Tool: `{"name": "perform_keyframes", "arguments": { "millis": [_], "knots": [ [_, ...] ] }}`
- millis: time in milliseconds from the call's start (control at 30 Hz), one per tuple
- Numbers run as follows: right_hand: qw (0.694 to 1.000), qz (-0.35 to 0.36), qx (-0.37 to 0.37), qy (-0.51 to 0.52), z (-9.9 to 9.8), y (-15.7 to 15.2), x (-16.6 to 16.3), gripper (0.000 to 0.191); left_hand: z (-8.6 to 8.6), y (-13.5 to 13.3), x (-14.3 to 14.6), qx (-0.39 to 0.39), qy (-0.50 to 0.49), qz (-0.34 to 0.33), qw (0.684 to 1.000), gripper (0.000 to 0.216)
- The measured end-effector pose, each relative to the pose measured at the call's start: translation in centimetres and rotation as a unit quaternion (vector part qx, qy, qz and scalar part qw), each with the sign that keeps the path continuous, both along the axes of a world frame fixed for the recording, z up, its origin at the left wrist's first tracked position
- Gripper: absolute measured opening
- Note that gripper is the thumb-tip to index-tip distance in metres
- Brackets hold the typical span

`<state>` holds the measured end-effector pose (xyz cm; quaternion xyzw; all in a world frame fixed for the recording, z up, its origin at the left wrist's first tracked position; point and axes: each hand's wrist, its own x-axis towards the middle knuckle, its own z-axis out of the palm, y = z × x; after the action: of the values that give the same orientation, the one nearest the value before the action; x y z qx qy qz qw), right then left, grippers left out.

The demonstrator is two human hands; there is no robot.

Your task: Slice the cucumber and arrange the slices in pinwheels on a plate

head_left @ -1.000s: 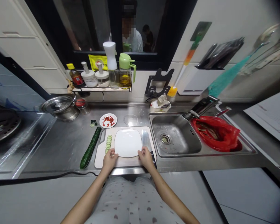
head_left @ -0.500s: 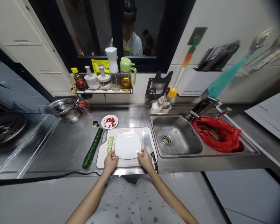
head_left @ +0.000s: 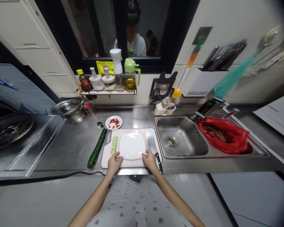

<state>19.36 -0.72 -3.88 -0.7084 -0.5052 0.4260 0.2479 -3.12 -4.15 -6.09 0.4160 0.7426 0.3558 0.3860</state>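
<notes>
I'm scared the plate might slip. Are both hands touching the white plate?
Touching. The head view shows the left hand and right hand each gripping a near corner of the white plate.

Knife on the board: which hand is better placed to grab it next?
Right, probably. The right hand grips the plate at its near right corner, with the knife handle beside it. The left hand holds the left corner, by the cucumber slices, the plate between it and the knife.
</notes>
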Motion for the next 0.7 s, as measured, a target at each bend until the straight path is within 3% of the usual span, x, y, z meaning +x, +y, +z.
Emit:
{"name": "perform_keyframes", "arguments": {
  "millis": [167, 367, 700],
  "knots": [
    [0.998, 0.011, 0.053, -0.036, 0.4, -0.2, 0.9, 0.036, 0.9, -0.8, -1.4, 0.013, 0.046, 0.008, 0.999, 0.035],
    [0.996, 0.0, 0.083, 0.016, 1.7, -0.5, 1.8, 0.047, 1.5, -1.2, -4.1, -0.008, 0.194, -0.001, 0.981, 0.027],
    [0.994, 0.02, 0.089, 0.061, 2.0, -1.3, 1.7, 0.039, 1.8, -0.7, -3.4, -0.053, 0.28, 0.006, 0.958, 0.03]
  ]
}}
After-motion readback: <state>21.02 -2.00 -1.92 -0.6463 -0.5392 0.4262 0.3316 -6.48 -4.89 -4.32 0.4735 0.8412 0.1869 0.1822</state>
